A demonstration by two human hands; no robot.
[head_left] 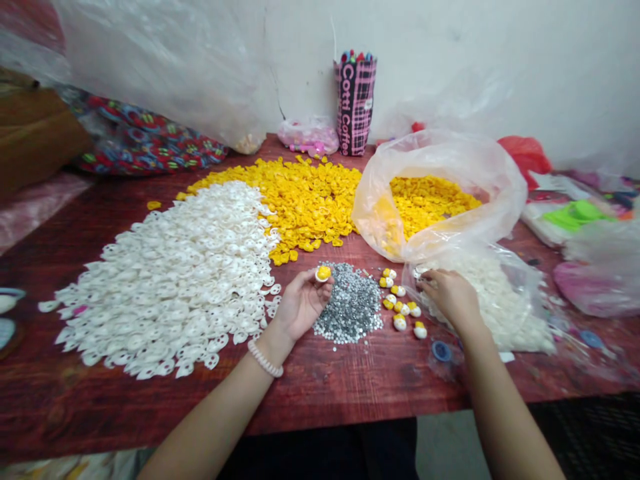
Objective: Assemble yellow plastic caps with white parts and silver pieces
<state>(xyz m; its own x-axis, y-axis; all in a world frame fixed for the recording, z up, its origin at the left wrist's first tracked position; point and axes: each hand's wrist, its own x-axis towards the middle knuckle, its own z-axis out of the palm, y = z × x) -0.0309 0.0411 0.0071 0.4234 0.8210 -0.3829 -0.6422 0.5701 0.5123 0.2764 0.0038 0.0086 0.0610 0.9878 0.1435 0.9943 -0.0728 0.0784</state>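
Note:
Between the fingertips of my left hand (pixel 305 303) is a small yellow-and-white plastic piece (pixel 323 273), its yellow side facing up. My right hand (pixel 447 293) is closed in a pinch at the left edge of a clear bag of whitish pieces (pixel 505 293); what the fingers hold, if anything, is hard to make out. A pile of small grey discs (pixel 350 307) lies beside my left hand. Between that pile and my right hand sit several joined yellow-and-white pieces (pixel 399 322). To the left spreads a large heap of white face-shaped pieces (pixel 170 280).
Behind lies a heap of yellow pieces (pixel 315 200), next to an open plastic bag (pixel 495 193) holding more of them. A plaid bag (pixel 356 107) stands against the wall. A blue round cap (pixel 441 351) rests near my right forearm. Plastic packages (pixel 595 283) crowd the right side.

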